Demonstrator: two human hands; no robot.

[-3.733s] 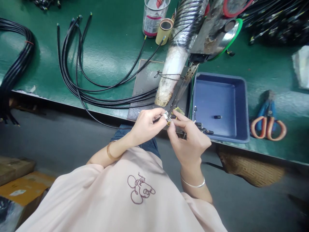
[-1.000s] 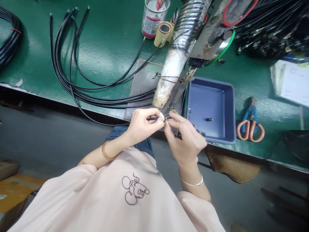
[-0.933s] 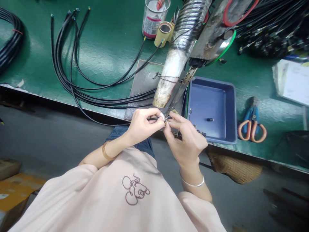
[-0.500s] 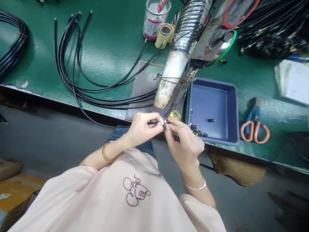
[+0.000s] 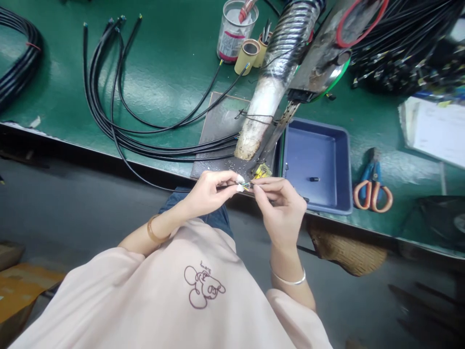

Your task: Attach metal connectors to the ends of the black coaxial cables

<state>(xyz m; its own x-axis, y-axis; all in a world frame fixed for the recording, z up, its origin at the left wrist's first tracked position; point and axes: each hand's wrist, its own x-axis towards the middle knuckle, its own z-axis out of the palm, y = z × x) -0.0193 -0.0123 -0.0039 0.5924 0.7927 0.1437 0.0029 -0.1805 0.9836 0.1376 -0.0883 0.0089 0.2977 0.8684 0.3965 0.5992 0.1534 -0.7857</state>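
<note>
My left hand (image 5: pixel 210 191) pinches the end of a thin black cable (image 5: pixel 145 180) just off the bench's front edge; coloured wire ends show at its fingertips. My right hand (image 5: pixel 281 206) is closed in a pinch against that same cable tip (image 5: pixel 247 185), on a small part too tiny to name. Both hands meet below the nozzle of a foil-wrapped machine arm (image 5: pixel 267 94) and a small yellow part (image 5: pixel 262 171) on the dark plate (image 5: pixel 221 121).
Several black cables (image 5: pixel 109 111) loop across the green bench. A blue tray (image 5: pixel 316 165) with a small black piece sits right of the hands, orange-handled scissors (image 5: pixel 372 186) beyond it. Jar (image 5: pixel 236 31) and tape rolls stand at the back; papers (image 5: pixel 432 131) lie far right.
Both hands have stayed together at the cable tip, drifting slightly toward me off the plate's edge. The coloured wire ends now show between the fingertips. The camera shifted a little.
</note>
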